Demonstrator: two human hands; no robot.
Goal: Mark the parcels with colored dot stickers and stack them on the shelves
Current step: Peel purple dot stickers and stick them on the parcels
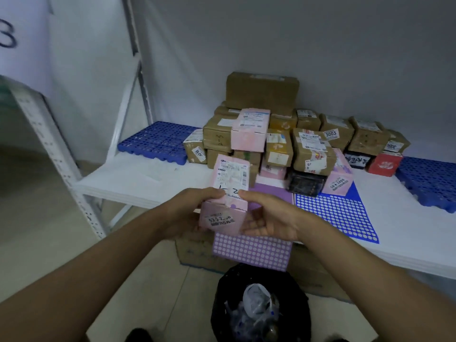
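Though creased, pink parcel (225,193) with white label, between both hands.

Matt pink cardboard parcel (223,206) with paper labels; perforated blue plastic mat (158,140).

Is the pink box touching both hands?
Touching. The head view shows the left hand gripping the pink box at its left side, and the right hand pressing its right side and top.
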